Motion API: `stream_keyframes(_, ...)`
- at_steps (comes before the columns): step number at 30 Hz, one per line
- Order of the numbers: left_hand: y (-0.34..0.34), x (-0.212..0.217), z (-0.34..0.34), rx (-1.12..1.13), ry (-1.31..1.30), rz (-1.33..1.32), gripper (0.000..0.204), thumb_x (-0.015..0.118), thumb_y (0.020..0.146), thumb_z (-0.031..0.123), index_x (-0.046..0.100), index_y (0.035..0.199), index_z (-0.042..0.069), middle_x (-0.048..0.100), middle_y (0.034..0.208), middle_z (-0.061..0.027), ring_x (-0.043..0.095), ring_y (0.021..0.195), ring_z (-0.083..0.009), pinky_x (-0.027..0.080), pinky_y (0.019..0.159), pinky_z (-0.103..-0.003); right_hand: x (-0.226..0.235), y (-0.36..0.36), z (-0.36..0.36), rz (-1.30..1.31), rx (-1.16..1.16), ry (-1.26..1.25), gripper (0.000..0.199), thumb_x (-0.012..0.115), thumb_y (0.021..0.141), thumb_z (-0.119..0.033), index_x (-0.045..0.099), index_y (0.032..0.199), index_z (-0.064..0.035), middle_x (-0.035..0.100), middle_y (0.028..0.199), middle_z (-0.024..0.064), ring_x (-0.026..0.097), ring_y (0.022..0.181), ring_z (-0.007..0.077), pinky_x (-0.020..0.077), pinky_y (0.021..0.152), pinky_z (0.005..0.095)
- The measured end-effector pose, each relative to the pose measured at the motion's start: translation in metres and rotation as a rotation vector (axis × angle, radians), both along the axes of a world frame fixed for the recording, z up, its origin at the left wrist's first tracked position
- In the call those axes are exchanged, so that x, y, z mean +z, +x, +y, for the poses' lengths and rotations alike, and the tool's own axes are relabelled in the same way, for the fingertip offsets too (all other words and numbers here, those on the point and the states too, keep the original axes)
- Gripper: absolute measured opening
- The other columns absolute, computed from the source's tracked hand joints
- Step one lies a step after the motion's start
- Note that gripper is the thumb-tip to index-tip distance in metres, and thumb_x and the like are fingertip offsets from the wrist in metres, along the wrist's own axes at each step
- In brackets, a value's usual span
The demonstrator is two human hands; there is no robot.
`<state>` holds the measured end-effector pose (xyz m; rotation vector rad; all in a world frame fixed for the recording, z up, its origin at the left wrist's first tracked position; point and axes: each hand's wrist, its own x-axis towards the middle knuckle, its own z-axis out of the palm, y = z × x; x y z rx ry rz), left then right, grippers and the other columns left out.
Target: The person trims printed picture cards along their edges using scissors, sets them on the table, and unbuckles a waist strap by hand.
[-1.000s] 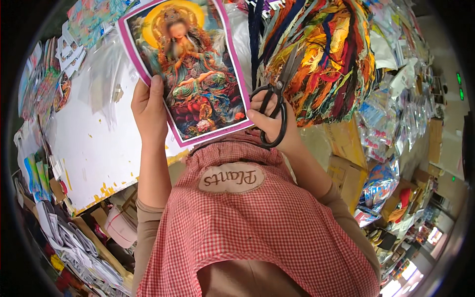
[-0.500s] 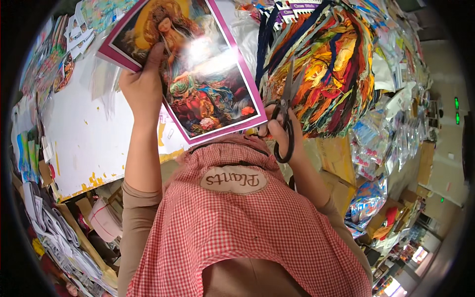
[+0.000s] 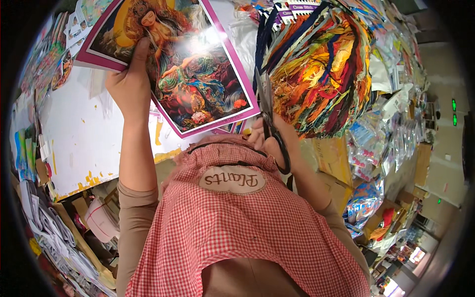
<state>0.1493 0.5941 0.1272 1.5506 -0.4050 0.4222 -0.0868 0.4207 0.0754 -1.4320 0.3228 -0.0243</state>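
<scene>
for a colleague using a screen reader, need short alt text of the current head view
A person's left hand holds up a glossy, purple-bordered picture, while the right hand holds black-handled scissors near its lower right corner. To the right lies a thick bundle of multicoloured thread; the person wears a red-checked apron.

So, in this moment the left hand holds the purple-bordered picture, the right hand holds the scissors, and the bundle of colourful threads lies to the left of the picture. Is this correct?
Not quite: the head view shows the bundle of colourful threads to the right of the purple-bordered picture. The left hand does hold the picture, and the right hand the scissors.
</scene>
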Motion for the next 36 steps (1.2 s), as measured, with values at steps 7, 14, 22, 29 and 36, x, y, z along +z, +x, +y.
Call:
stream_keyframes(7, 0.003, 0.009, 0.004, 0.049, -0.023, -0.13, 0.016, 0.067, 0.082, 0.005, 0.065, 0.094, -0.005, 0.067, 0.094, -0.0042, 0.059, 0.083, -0.0095, 0.044, 0.078, -0.023, 0.025, -0.014, -0.001, 0.171, 0.109, -0.443, 0.024, 0.062, 0.075, -0.008, 0.054, 0.097, -0.0011, 0.06, 0.074, 0.0047, 0.057, 0.068, 0.0094, 0.0452, 0.064, 0.0229)
stream_keyframes(14, 0.0, 0.015, 0.004, 0.039, 0.037, -0.215, 0.015, 0.068, 0.082, 0.005, 0.066, 0.093, -0.004, 0.067, 0.092, -0.0037, 0.06, 0.082, -0.0089, 0.044, 0.077, -0.023, 0.026, -0.016, 0.01, 0.207, 0.053, -0.477, 0.017, 0.059, 0.075, -0.007, 0.055, 0.091, -0.0005, 0.058, 0.07, 0.0035, 0.055, 0.067, 0.0085, 0.0441, 0.062, 0.0229)
stream_keyframes(22, 0.004, 0.013, 0.001, 0.006, 0.037, -0.249, 0.015, 0.067, 0.082, 0.002, 0.066, 0.095, -0.005, 0.067, 0.094, -0.0042, 0.06, 0.084, -0.0101, 0.044, 0.079, -0.024, 0.023, -0.015, 0.009, 0.181, 0.006, -0.439, 0.017, 0.06, 0.076, -0.013, 0.055, 0.087, -0.0004, 0.056, 0.068, 0.0026, 0.053, 0.061, 0.0073, 0.0432, 0.056, 0.0231)
stream_keyframes(29, 0.009, 0.017, -0.005, -0.046, -0.033, -0.289, 0.017, 0.066, 0.082, 0.002, 0.065, 0.097, -0.006, 0.066, 0.097, -0.0047, 0.06, 0.087, -0.011, 0.044, 0.082, -0.025, 0.014, -0.014, 0.009, 0.123, -0.06, -0.523, 0.016, 0.06, 0.077, -0.014, 0.055, 0.086, -0.0013, 0.056, 0.066, 0.0027, 0.053, 0.06, 0.0073, 0.0431, 0.055, 0.0228)
stream_keyframes(36, 0.011, 0.019, -0.005, -0.044, 0.006, -0.306, 0.02, 0.071, 0.079, 0.005, 0.066, 0.094, -0.007, 0.067, 0.095, -0.0067, 0.06, 0.083, -0.0111, 0.047, 0.077, -0.025, 0.017, -0.009, 0.015, 0.148, -0.109, -0.565, 0.014, 0.06, 0.077, -0.011, 0.055, 0.087, -0.0014, 0.055, 0.066, 0.0014, 0.052, 0.06, 0.007, 0.0428, 0.055, 0.0224)
